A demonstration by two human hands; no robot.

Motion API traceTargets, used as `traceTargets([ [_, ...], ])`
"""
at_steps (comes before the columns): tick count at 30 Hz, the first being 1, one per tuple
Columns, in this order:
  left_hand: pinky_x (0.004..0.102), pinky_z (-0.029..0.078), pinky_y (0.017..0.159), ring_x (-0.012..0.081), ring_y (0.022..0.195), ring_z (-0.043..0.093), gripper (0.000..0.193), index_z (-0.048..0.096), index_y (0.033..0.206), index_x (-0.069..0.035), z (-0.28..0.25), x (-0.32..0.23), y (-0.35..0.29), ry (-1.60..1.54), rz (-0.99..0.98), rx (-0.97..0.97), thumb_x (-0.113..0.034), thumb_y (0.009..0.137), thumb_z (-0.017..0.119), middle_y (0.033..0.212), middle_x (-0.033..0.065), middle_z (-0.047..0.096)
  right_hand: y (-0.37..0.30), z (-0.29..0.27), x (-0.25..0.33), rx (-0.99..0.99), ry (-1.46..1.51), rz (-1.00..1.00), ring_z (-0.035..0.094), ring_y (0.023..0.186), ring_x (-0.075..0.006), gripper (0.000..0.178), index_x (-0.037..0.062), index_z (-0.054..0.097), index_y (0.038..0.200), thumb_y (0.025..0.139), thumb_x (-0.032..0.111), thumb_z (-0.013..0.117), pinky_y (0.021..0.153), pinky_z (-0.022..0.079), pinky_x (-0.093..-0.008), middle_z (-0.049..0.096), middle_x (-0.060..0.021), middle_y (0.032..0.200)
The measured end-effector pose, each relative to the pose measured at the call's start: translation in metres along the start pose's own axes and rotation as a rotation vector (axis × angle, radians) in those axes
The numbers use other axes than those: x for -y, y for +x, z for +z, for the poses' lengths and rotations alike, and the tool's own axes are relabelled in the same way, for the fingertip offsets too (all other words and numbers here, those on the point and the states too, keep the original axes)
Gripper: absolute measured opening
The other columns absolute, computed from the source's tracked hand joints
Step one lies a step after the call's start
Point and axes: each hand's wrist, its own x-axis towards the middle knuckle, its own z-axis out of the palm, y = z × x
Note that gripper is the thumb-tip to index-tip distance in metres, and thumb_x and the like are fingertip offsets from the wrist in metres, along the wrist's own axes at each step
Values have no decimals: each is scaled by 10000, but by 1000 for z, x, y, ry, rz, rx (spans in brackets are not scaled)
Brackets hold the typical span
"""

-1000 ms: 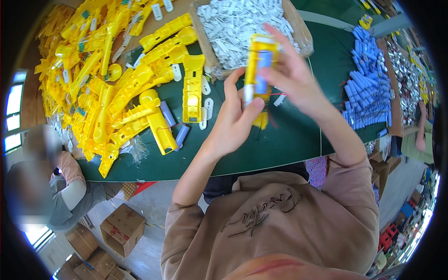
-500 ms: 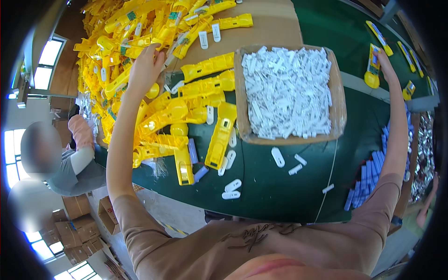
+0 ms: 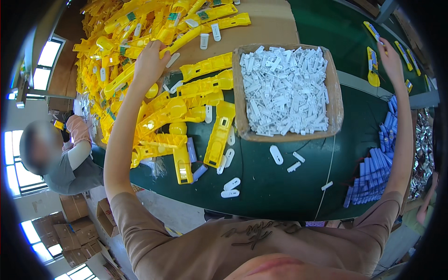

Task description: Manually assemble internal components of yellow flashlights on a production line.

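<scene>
Left hand (image 3: 150,63): its fingers close around the near end of a smooth yellow casing (image 3: 185,40), as far as I can make out; part of the grip is hidden from me.
Right hand (image 3: 391,60): I have its fingers slightly spread and apparently empty, beside the filled shell (image 3: 373,67) and near the end of an upper yellow unit (image 3: 371,31).
Finished side: I see only a few pieces there, some showing blue inside, so I judge a small share done.
Yellow heap (image 3: 109,70): large and jumbled beyond my left hand; most of the work seems left here.
Blue cells (image 3: 373,170): a thick pile near my right forearm, plenty unused by my reckoning.
Carton (image 3: 336,93): full of white parts (image 3: 284,88), it sits between my arms and, I judge, blocks a straight low path across.
Near yellow shell (image 3: 219,135): lies left of the carton, among loose white covers (image 3: 232,184) on the green surface (image 3: 275,200).
Loose clips (image 3: 293,166): scattered in front of the carton, easy to brush, I think.
Far edges: shiny metal parts (image 3: 421,154) at right; a co-worker's pink sleeve (image 3: 79,128) at left.
</scene>
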Motion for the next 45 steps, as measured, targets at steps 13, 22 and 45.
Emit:
traceTargets([
  [13, 339, 520, 756, 248, 925, 624, 304, 541, 1017, -45, -140, -88, -153, -91, 663, -388, -1, 738, 655, 1082, 98, 618, -150, -47, 353, 498, 749, -786, 576, 969, -299, 703, 100, 371, 1340, 729, 265, 677, 855, 444, -367, 575, -188, 1036],
  [22, 377, 431, 873, 323, 1006, 553, 354, 521, 1136, 7, -170, -137, -194, -594, 482, -108, -238, 880, 524, 1078, 170, 593, -191, -127, 349, 201, 164, -1139, 604, 675, -287, 378, 37, 472, 989, 665, 130, 645, 668, 433, -373, 577, -76, 606],
  [45, 320, 402, 895, 189, 1004, 537, 454, 336, 1256, -54, -135, -220, -197, -1681, 146, -221, -413, 985, 271, 1121, 124, 539, -320, -64, 365, 762, 2093, 73, 424, 587, -67, 205, 22, 525, 1076, 948, 139, 417, 552, 361, -205, 489, -14, 690],
])
